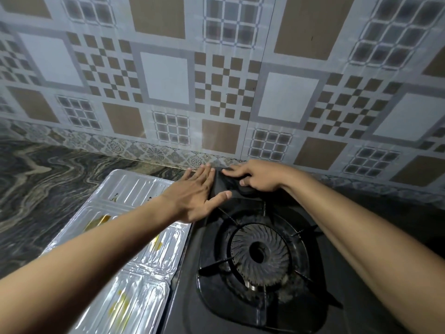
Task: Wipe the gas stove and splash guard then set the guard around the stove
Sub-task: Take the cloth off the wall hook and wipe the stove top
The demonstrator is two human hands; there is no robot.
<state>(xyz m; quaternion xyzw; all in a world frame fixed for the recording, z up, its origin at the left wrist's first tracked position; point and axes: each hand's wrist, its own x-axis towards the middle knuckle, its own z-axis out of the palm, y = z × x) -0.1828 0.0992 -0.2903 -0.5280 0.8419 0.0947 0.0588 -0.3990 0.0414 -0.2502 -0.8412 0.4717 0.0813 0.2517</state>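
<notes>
Nearest me, the gas stove (185,307) sits on the bench (48,189), a dark body with one round burner (260,256) ringed by a pan support with thin prongs. Just beside its left edge lies the splash guard (144,273), flat on the bench. Its silver ribbed panels run from near to far, and yellowish marks show on several of them. The guard's right edge runs along the stove's left side, with almost no gap that I can make out.

Further out, both forearms reach to the stove's far left corner. My left grip (195,196) lies flat with straight fingers together and the thumb spread, holding nothing; its palm rests over the guard's far right corner and the stove's edge. My right grip (255,175) is curled around a dark cloth (224,183), bunched against that corner, and the left thumb touches the cloth.

Marbled bench lies open left of the guard. Behind the stove only a narrow strip of bench remains before the patterned tile wall (216,80).
</notes>
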